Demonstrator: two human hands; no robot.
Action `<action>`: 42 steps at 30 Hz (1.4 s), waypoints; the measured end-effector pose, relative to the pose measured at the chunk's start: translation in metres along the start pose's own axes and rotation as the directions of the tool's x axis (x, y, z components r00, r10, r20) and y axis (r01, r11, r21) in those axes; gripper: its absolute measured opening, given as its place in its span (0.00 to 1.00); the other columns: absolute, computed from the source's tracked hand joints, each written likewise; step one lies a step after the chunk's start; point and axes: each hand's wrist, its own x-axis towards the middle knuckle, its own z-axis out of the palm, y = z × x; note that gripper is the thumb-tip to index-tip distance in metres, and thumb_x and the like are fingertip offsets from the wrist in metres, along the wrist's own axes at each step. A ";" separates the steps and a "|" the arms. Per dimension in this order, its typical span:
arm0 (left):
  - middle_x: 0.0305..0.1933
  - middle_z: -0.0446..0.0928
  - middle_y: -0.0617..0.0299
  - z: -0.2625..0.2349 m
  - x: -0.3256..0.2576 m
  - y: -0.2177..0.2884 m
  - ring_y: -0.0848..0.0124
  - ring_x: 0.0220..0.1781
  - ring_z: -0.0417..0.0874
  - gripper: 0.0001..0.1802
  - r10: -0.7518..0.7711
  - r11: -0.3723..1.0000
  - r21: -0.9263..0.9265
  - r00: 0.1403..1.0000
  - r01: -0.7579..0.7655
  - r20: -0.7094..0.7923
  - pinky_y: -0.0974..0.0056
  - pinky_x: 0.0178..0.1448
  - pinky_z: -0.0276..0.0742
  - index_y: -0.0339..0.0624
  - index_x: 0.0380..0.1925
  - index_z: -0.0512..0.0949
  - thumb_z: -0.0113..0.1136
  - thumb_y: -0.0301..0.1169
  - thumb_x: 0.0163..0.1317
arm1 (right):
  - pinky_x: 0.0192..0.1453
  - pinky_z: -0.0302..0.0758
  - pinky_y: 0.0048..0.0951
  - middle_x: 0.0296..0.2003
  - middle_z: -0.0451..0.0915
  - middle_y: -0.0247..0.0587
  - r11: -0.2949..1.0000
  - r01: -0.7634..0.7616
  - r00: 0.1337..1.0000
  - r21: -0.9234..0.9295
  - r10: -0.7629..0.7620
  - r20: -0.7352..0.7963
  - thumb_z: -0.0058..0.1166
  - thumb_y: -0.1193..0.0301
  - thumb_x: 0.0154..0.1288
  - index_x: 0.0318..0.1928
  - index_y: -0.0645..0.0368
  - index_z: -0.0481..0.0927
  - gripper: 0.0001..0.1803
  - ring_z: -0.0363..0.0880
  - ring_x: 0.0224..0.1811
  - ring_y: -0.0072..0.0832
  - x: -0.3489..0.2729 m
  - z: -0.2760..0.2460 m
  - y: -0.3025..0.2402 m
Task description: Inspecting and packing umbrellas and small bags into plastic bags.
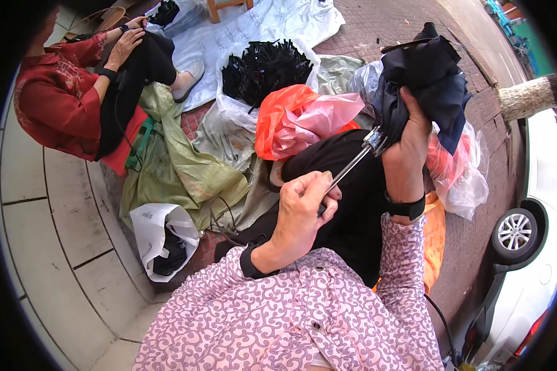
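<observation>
My left hand is closed around the grip of a thin metal-shafted tool, its dark handle mostly hidden in my fingers. The shaft slants up and right, and its wider silver end reaches the lower edge of a dark cloth bundle. My right hand grips that bundle from below, thumb up along its front and the other fingers hidden. The cloth is black and navy, bunched in folds above my right knee. Whether the silver end is fixed to the cloth or only touches it, I cannot tell.
Beyond my knees lie a red and pink plastic bag and a pile of black strips in a clear bag. A white bag with dark contents and a green sack are at left. A seated co-worker is far left; a white car stands right.
</observation>
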 end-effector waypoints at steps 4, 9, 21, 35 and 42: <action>0.19 0.73 0.64 -0.002 0.011 -0.008 0.81 0.15 0.67 0.18 0.420 0.778 0.510 0.907 -0.366 0.010 0.73 0.19 0.59 0.34 0.21 0.73 0.52 0.34 0.67 | 0.47 0.83 0.31 0.44 0.81 0.38 0.985 -0.172 0.984 0.018 0.171 0.044 0.61 0.80 0.56 0.48 0.59 0.77 0.17 0.83 0.42 0.31 -0.032 0.004 0.018; 0.17 0.70 0.66 -0.003 0.011 -0.002 0.83 0.14 0.64 0.19 0.178 0.943 0.297 0.981 -0.149 -0.075 0.75 0.16 0.53 0.38 0.25 0.74 0.50 0.42 0.69 | 0.56 0.78 0.34 0.53 0.74 0.35 0.976 -0.217 0.969 0.026 0.212 0.123 0.66 0.77 0.54 0.57 0.54 0.69 0.30 0.76 0.53 0.30 -0.047 -0.001 0.020; 0.39 0.76 0.59 -0.083 0.054 0.045 0.72 0.40 0.79 0.24 0.306 0.784 0.565 0.952 -0.257 0.008 0.67 0.47 0.74 0.38 0.49 0.76 0.50 0.48 0.67 | 0.69 0.62 0.26 0.60 0.70 0.43 0.843 0.155 0.971 -0.515 -0.033 0.238 0.51 0.81 0.61 0.59 0.65 0.73 0.23 0.70 0.60 0.29 0.002 0.016 -0.059; 0.30 0.80 0.43 -0.172 0.165 -0.029 0.43 0.35 0.80 0.15 0.587 0.280 0.959 0.797 -0.036 -0.141 0.49 0.43 0.75 0.32 0.31 0.76 0.60 0.36 0.54 | 0.71 0.59 0.28 0.64 0.67 0.41 0.164 0.795 0.518 -0.584 0.315 0.795 0.51 0.75 0.66 0.62 0.58 0.72 0.23 0.66 0.65 0.30 0.114 -0.036 -0.073; 0.25 0.68 0.72 -0.148 0.189 0.035 0.81 0.25 0.70 0.13 0.184 0.969 0.160 0.982 -0.189 0.045 0.71 0.35 0.75 0.41 0.49 0.75 0.53 0.32 0.67 | 0.71 0.59 0.29 0.64 0.68 0.42 0.071 0.854 0.318 -0.516 0.712 0.626 0.52 0.74 0.65 0.62 0.58 0.72 0.24 0.67 0.65 0.30 0.152 -0.041 -0.016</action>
